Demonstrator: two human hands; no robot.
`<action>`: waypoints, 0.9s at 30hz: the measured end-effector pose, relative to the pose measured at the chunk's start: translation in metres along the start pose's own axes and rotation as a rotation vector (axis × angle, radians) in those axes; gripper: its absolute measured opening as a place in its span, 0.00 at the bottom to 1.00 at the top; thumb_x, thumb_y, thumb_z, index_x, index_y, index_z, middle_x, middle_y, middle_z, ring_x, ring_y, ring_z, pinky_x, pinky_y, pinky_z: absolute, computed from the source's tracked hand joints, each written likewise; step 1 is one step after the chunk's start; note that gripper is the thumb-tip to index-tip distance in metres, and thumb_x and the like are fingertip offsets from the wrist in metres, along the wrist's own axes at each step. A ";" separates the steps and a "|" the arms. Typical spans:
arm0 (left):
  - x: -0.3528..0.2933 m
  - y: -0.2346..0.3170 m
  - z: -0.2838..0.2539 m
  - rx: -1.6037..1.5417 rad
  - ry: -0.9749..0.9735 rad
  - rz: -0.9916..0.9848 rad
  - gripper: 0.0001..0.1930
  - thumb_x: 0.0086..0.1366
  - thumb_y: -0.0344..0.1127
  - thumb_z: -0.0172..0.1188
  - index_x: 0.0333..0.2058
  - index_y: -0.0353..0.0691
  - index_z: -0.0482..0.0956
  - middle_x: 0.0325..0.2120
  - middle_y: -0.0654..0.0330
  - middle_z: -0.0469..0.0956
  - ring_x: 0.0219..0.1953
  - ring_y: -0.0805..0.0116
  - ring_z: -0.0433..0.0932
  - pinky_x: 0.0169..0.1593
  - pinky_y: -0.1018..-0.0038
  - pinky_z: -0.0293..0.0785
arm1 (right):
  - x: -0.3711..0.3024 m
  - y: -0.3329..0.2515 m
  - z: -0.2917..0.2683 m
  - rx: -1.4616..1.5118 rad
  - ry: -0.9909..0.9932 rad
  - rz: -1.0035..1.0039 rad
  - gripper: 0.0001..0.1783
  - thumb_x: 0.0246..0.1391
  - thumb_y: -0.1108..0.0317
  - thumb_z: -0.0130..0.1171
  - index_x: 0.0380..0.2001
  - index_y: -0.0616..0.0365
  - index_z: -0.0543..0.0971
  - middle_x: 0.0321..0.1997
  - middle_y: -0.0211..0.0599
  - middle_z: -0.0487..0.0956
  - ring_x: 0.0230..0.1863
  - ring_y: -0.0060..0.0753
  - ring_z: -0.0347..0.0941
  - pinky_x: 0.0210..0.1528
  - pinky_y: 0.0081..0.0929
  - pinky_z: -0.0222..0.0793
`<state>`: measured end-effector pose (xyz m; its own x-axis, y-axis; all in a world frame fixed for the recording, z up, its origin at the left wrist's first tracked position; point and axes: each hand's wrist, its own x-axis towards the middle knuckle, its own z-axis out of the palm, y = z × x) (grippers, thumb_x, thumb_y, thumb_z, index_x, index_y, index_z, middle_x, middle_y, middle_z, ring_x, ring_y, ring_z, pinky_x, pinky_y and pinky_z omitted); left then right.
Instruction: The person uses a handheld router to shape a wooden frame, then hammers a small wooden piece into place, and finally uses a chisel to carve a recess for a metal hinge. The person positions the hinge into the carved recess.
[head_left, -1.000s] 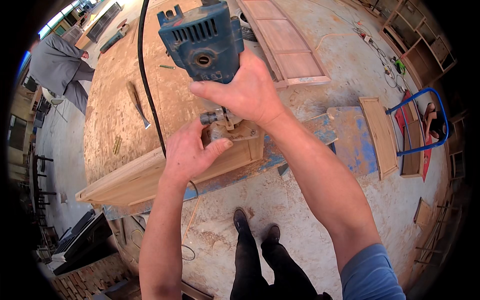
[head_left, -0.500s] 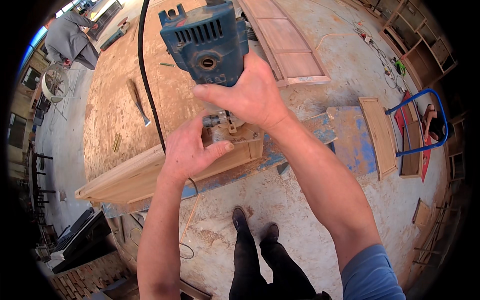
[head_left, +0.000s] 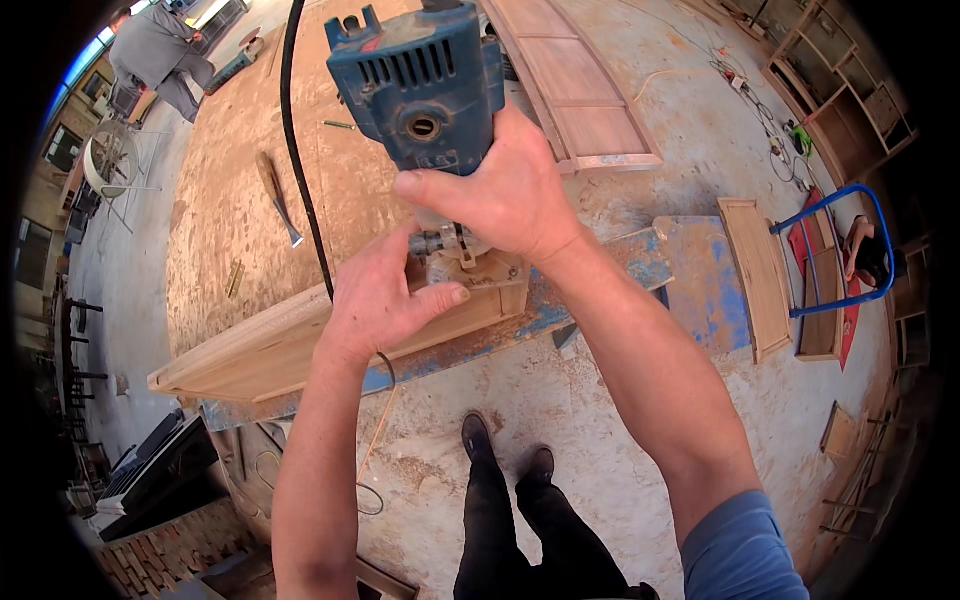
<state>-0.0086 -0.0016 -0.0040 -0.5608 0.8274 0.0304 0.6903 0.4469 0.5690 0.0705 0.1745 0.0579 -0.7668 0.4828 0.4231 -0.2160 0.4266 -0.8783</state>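
A blue electric router (head_left: 418,95) stands upright on the top edge of a long wooden piece (head_left: 270,345) at the near side of the workbench. My right hand (head_left: 510,190) is wrapped round its body, with the thumb lying across the front. Lower down, my left hand (head_left: 378,300) closes about the left side of the router's base (head_left: 470,268). Its thumb lies along the near edge of the base, and its other fingertips are partly hidden beside the metal knob. The router's bit is out of sight. A black power cord (head_left: 300,150) hangs just left of the tool.
On the bench (head_left: 215,220) lie a chisel (head_left: 275,195) and small brass-coloured pieces (head_left: 235,278). A panelled wooden frame (head_left: 570,80) lies beyond. To the right are a blue-handled trolley (head_left: 880,230) and wooden boards (head_left: 755,275). A person in grey (head_left: 155,55) bends at the far left.
The router appears slightly further right and lower in view, with both hands keeping their hold. The person in grey at the far left has shifted a little.
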 end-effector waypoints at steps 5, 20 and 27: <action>-0.001 0.003 -0.003 0.014 -0.018 -0.022 0.50 0.49 0.70 0.69 0.59 0.33 0.72 0.38 0.45 0.82 0.43 0.45 0.81 0.47 0.57 0.75 | 0.002 0.003 0.000 -0.018 -0.012 -0.010 0.36 0.34 0.54 0.77 0.45 0.63 0.78 0.40 0.46 0.85 0.42 0.47 0.82 0.49 0.37 0.78; -0.003 -0.002 0.001 0.009 0.052 0.017 0.46 0.52 0.73 0.66 0.56 0.36 0.75 0.31 0.48 0.79 0.37 0.46 0.78 0.41 0.57 0.72 | 0.005 0.007 0.005 -0.062 0.024 -0.036 0.37 0.33 0.51 0.79 0.44 0.63 0.78 0.39 0.47 0.85 0.42 0.49 0.82 0.48 0.39 0.78; -0.001 0.002 0.001 -0.006 0.026 -0.006 0.46 0.53 0.72 0.66 0.56 0.36 0.75 0.30 0.49 0.79 0.36 0.47 0.78 0.41 0.58 0.72 | 0.006 0.013 0.005 -0.031 0.036 -0.061 0.36 0.33 0.51 0.79 0.43 0.64 0.78 0.38 0.47 0.85 0.41 0.48 0.83 0.47 0.38 0.79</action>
<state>-0.0065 -0.0016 -0.0038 -0.5769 0.8154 0.0485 0.6839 0.4496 0.5746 0.0601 0.1796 0.0482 -0.7304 0.4820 0.4839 -0.2425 0.4793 -0.8435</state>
